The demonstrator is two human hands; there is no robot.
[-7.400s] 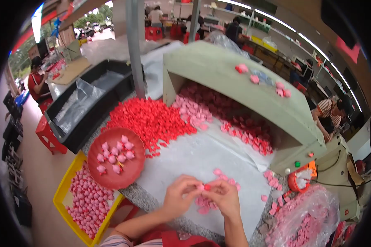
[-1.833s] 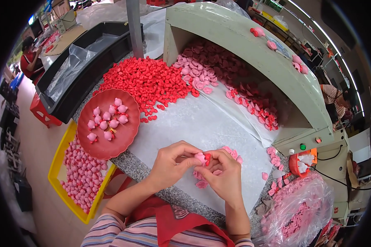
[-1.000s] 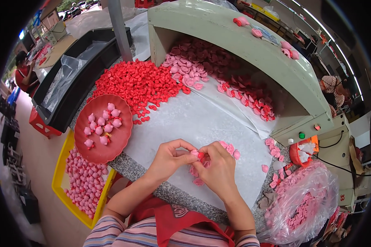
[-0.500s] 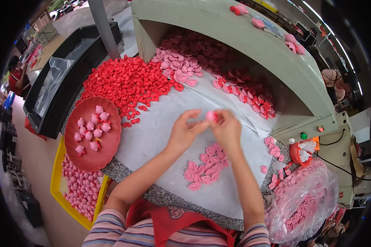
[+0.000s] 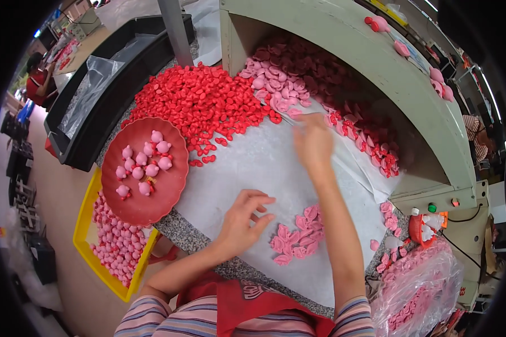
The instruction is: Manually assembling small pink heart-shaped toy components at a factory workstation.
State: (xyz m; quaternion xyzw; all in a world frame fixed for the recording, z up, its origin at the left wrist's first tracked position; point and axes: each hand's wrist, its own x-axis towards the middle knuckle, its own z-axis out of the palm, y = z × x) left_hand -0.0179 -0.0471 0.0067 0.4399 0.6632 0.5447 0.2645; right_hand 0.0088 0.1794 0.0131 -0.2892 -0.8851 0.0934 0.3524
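Observation:
My left hand [image 5: 243,222] hovers over the white sheet [image 5: 236,168], fingers loosely curled and thumb apart, with nothing seen between them. Just right of it lies a cluster of pink petal-shaped pieces [image 5: 299,236]. My right hand [image 5: 314,140] reaches far forward to the edge of the pale pink curved pieces [image 5: 281,87] at the mouth of the grey-green housing. Motion smears its fingers, so I cannot see whether it holds anything. Left of that hand is a heap of small red double-lobed pieces [image 5: 202,101].
A red scalloped plate [image 5: 171,196] carries several pink balls with red parts. Below it stands a yellow bin [image 5: 87,224] of similar pieces. The grey-green housing [image 5: 343,42] arches over the far side. A black tray [image 5: 76,149] is at left, a clear bag [image 5: 427,281] of pink pieces at right.
My hands have come apart: the right moved forward to the pink pieces, the left drew back toward me. The pink ball with red on it, earlier between them, no longer shows. The view shifted.

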